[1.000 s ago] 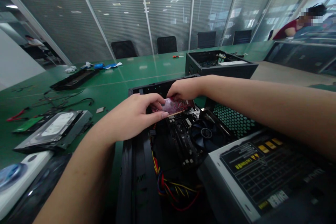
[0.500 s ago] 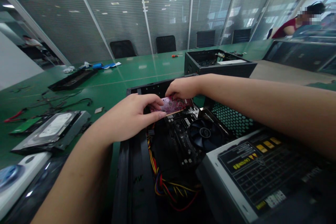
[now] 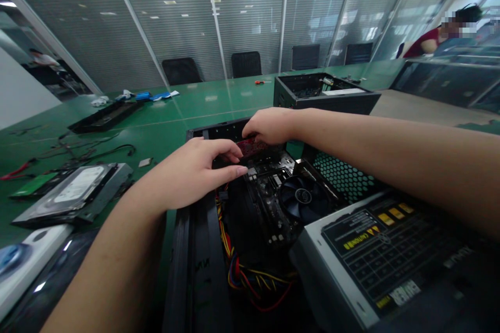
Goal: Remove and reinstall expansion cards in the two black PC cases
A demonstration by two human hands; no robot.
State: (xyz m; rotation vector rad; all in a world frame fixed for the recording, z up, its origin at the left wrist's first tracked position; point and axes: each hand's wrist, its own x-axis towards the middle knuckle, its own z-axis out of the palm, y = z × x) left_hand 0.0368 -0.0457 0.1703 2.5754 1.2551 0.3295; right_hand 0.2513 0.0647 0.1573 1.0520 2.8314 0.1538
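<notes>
A red graphics card (image 3: 253, 146) stands edge-up inside the open black computer case (image 3: 203, 250), beyond the motherboard (image 3: 269, 203). My right hand (image 3: 269, 126) has its fingers curled over the card's top edge and grips it. At the card's left end is my left hand (image 3: 199, 171), thumb and fingers apart; whether its fingertips touch the card I cannot tell. The round CPU fan (image 3: 303, 196) sits on the motherboard nearer to me. Part of the card is hidden behind my right hand.
A power supply (image 3: 375, 255) lies at the case's near right, with coloured cables (image 3: 242, 270) bundled beside it. Left on the green table are a hard drive (image 3: 80, 187) and loose cables. Farther back stand another open case (image 3: 324, 93) and a screwdriver (image 3: 261, 82).
The red card has gone lower and turned more upright, showing less of its face. My right hand moved with it; my left hand holds its place while the card has left its thumb.
</notes>
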